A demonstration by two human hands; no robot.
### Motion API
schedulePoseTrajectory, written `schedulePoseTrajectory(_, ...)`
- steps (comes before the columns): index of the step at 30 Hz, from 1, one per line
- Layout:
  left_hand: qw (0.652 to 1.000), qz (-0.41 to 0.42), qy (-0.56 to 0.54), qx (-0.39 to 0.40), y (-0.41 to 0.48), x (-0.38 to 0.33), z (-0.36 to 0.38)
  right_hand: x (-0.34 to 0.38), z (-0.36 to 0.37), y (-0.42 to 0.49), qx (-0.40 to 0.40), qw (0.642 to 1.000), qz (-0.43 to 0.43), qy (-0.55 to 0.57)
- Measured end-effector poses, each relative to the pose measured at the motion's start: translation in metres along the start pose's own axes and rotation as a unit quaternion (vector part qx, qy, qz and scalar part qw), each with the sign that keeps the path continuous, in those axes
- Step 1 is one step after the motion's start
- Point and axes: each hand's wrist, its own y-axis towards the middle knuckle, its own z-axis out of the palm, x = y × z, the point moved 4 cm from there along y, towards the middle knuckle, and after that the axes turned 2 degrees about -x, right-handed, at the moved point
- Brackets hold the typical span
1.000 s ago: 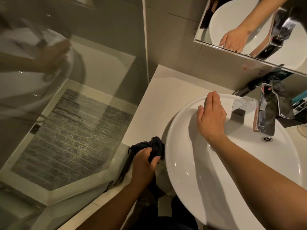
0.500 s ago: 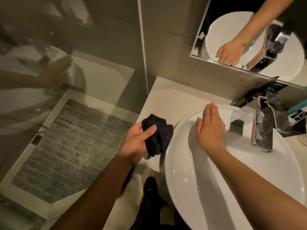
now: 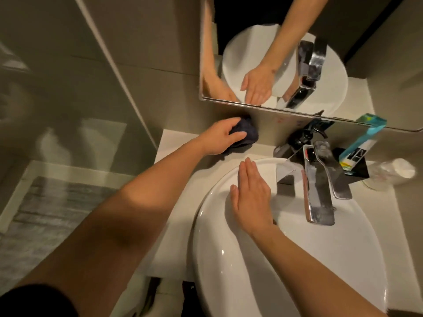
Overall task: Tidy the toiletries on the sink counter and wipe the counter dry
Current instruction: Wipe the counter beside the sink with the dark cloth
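Gripped in the left hand [image 3: 216,139]: a dark cloth [image 3: 245,136], bunched, fingers curled over its near side. Cloth is pressed onto the counter [image 3: 176,147] at the back corner, up against the wall just below the mirror [image 3: 270,65]. Most of the cloth sticks out past the fingertips, toward the wall and the tap side.

Right hand [image 3: 251,195] is held flat and open, fingers together, palm down on the rim of the basin [image 3: 309,259], left of the tap [image 3: 318,186]. Nothing is held in it. It is kept apart from the cloth, with a strip of bare counter between.

Toiletries are seen behind and right of the tap: a teal-and-white tube [image 3: 359,143] is tilted in a black holder [image 3: 353,163], leaning toward the mirror edge. A clear bottle with a white cap [image 3: 398,171] is laid beside the holder, at the counter's right end. Both are well apart from the cloth. A pump head [image 3: 306,133] is partly hidden behind the tap.

Glass shower screen [image 3: 68,110] is seen at left.
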Motion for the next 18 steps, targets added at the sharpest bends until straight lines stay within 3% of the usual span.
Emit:
schedulePoseTrajectory(4, 0.996, -0.014, 0.025, 0.082, 0.008, 0.027, 0.041, -0.001, 0.003, 0.0, -0.004, 1.0, 0.001, 0.005)
schedulePoseTrajectory(10, 0.991, -0.025, 0.016, 0.133, -0.013, 0.047, 0.048, -0.001, 0.007, 0.001, -0.011, 1.0, 0.008, 0.002)
schedulePoseTrajectory(18, 0.993, -0.087, -0.016, 0.084, -0.079, 0.068, 0.035, 0.0, 0.004, 0.0, -0.015, 1.0, 0.001, 0.005)
